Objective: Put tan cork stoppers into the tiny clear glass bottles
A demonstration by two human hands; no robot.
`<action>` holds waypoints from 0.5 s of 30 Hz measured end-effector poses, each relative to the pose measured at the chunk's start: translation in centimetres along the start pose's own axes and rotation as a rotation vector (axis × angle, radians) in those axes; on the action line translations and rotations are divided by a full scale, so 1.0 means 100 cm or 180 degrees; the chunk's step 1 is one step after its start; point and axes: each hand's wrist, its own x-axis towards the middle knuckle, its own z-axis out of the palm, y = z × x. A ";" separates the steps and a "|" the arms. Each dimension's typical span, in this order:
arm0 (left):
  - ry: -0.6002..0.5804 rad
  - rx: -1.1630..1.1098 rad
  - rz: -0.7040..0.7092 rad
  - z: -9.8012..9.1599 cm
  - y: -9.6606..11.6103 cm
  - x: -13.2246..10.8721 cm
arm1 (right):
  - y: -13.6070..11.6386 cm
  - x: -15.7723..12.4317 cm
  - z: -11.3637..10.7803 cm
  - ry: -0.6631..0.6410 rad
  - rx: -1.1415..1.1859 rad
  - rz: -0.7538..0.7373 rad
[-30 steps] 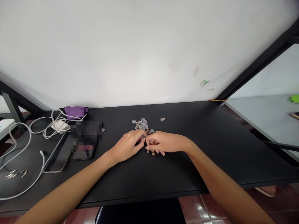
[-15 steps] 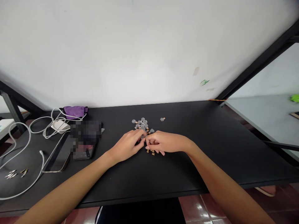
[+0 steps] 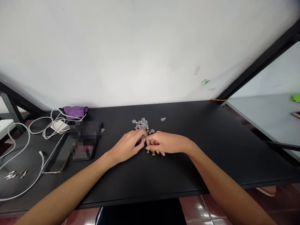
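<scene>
Clear round capsules [image 3: 142,123] lie heaped with tan cork plugs [image 3: 153,153] on the black tabletop [image 3: 187,168]. My left hand [image 3: 126,146] and right hand [image 3: 166,143] meet, fingers narrowly closed, at the heap's near edge around a small clear piece [image 3: 143,137]; whether either grips it, I cannot tell.

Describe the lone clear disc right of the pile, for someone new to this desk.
On the black tabletop, find the heap of small clear round discs. The lone clear disc sits right of it, a small tan piece at its edge, well apart from the heap.
</scene>
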 end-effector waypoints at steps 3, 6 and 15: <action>0.0002 0.0008 0.0011 0.000 0.000 0.000 | -0.001 -0.001 0.000 0.0018 -0.0034 0.0011; -0.0013 0.0018 0.0015 0.000 0.000 0.000 | -0.001 -0.001 0.001 0.0060 -0.0097 0.0012; -0.0107 0.0179 0.0082 0.002 -0.001 -0.001 | -0.009 -0.007 0.003 0.0249 -0.0488 0.0045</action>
